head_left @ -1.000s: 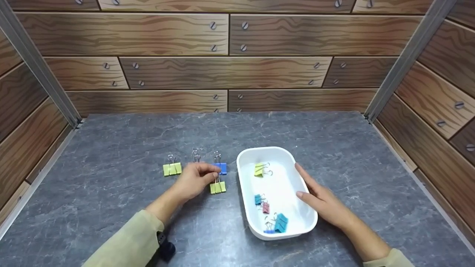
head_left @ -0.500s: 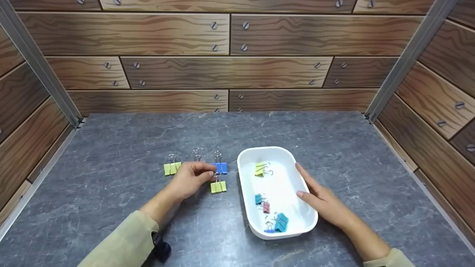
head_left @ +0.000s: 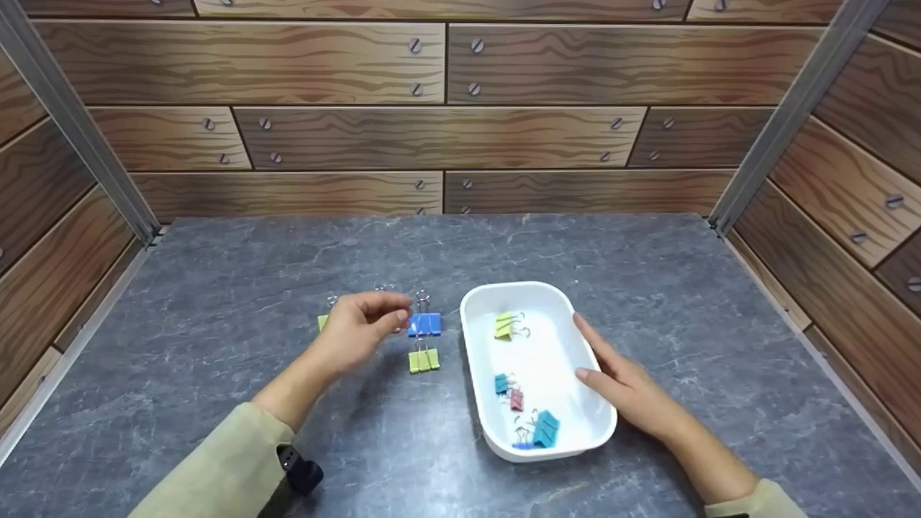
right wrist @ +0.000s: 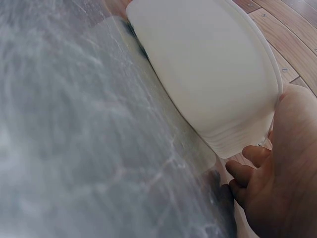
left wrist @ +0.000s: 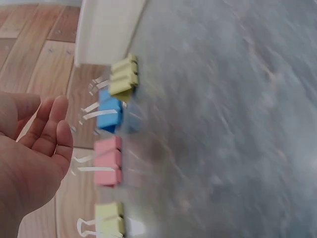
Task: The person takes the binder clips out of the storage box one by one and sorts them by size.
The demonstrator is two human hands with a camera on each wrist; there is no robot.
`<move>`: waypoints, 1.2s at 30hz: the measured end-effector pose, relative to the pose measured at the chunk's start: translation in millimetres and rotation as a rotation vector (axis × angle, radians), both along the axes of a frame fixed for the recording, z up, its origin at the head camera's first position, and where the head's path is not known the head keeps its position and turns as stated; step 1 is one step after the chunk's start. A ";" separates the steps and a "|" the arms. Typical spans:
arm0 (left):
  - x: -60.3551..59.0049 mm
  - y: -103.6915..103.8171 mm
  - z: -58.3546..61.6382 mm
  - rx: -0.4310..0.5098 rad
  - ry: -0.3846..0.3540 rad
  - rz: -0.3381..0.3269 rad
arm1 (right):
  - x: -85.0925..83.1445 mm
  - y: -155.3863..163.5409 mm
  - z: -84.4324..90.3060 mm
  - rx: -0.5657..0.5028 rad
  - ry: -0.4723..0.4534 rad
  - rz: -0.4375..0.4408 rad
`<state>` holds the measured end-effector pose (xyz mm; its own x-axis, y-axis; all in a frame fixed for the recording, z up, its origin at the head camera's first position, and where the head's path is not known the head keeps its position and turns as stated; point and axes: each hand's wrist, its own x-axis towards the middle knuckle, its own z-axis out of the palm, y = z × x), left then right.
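My left hand (head_left: 388, 316) hovers over a row of binder clips on the grey table, fingers relaxed and holding nothing. In the left wrist view the left hand (left wrist: 49, 124) is open beside a yellow clip (left wrist: 124, 77), a blue clip (left wrist: 110, 114), a pink clip (left wrist: 108, 161) and another yellow clip (left wrist: 110, 218). From the head I see the blue clip (head_left: 425, 324), a yellow clip (head_left: 424, 360) in front of it, and a sliver of the far-left yellow clip (head_left: 322, 321). My right hand (head_left: 601, 363) rests flat against the right side of the white tray (head_left: 475, 302).
Inside the tray lie several clips: a yellow one (head_left: 506, 326), a small teal one (head_left: 500, 385), a pink one (head_left: 516, 401) and a larger teal one (head_left: 545, 430). Wood-pattern walls (head_left: 446, 137) close in the table on three sides. The right wrist view shows the tray's outer wall (right wrist: 208, 74).
My left hand has lifted and drawn back and to the left, away from the front yellow clip, and now covers most of the far-left yellow clip. The right hand and tray have stayed put.
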<state>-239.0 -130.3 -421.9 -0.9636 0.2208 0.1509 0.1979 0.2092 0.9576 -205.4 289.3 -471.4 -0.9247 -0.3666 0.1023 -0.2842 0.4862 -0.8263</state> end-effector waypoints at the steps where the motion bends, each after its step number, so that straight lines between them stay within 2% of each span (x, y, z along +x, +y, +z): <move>1: 1.5 2.4 3.8 -0.002 0.010 -0.009 | 0.2 0.1 0.1 0.001 0.002 0.000; 5: 8.0 15.0 16.2 0.002 0.049 -0.064 | 0.7 0.6 0.5 0.006 0.007 -0.001; 10: 13.4 38.0 23.5 0.040 0.062 -0.173 | 0.7 1.2 2.0 0.016 0.016 -0.003; 15: 16.5 62.9 25.1 0.056 0.038 -0.263 | 1.0 1.4 2.2 0.021 0.015 -0.007; 20: 19.1 84.7 19.6 0.054 0.001 -0.368 | 1.4 1.0 0.6 0.001 0.009 -0.002; 25: 20.5 102.0 12.5 -0.012 0.033 -0.441 | 1.0 0.4 0.0 -0.035 -0.014 0.020; 32: 21.9 116.4 8.3 -0.180 0.090 -0.526 | 1.8 0.6 1.3 -0.030 -0.003 0.019; 36: 23.0 120.2 6.4 -0.287 0.151 -0.569 | 2.4 1.1 2.7 -0.024 0.001 0.016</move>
<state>-216.0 -10.0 -415.5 -0.6569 0.7417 0.1352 0.4814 0.2747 0.8323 -203.0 290.4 -468.7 -0.9185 -0.3793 0.1116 -0.2924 0.4618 -0.8374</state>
